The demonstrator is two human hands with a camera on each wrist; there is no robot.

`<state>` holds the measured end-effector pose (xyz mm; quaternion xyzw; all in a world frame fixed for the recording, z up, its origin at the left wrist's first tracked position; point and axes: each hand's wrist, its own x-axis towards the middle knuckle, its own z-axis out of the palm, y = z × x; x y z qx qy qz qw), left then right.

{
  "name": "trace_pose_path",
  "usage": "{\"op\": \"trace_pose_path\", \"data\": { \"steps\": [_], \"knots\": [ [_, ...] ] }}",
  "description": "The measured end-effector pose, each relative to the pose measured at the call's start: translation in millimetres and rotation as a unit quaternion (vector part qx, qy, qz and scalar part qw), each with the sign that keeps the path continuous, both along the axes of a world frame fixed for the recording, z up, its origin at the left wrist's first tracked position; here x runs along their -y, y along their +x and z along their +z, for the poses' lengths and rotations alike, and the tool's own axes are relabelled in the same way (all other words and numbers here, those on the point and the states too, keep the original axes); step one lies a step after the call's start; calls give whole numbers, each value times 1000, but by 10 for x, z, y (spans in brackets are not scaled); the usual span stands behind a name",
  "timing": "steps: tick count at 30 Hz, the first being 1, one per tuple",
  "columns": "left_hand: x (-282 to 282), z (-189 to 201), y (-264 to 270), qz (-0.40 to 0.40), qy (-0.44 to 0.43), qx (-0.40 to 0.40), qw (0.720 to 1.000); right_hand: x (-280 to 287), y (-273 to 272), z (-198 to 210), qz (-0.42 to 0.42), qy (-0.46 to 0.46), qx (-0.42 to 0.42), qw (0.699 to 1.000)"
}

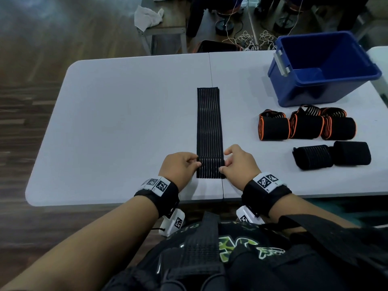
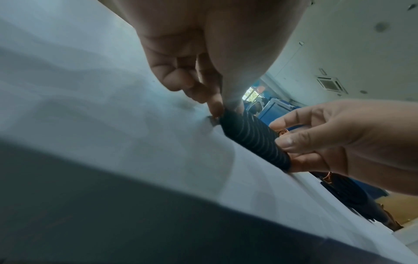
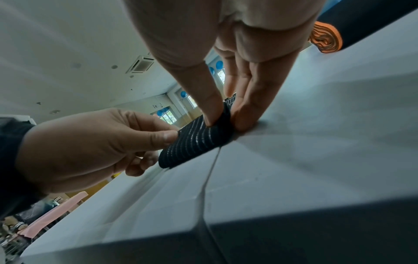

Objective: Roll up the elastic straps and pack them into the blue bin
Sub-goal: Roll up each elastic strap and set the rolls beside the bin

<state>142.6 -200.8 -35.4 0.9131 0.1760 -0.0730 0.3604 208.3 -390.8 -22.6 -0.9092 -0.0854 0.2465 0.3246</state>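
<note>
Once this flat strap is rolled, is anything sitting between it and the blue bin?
Yes. The rolled orange-edged straps lie on the table just in front of the blue bin, on the direct line from the flat strap. Lifting over them should clear; the bin is open-topped.

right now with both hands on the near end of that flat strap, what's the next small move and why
Probably tuck and roll the near end forward. The left hand and right hand pinch the near edges of the black strap, which has barely begun to curl while the rest lies flat on the table.
</note>
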Motion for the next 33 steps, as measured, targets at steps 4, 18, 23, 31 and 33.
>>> {"op": "trace_pose_path", "data": {
  "steps": [4,18,23,31,33],
  "knots": [
    [13,22,16,-5,9,15,1000,12,-20,-16,11,15,8,1000],
    [-156,-135,-46,-135,38,9,990,157,83,-113,196,-129,49,971],
    [-92,-114,41,-60,-4,10,998,105,156,-91,125,-47,26,991],
    [13,-92,173,16,-30,-52,998,32,272,-139,4,-7,-4,1000],
    [19,-71,204,15,-24,-66,997,26,299,-138,-21,-2,-12,1000]
  ]
}}
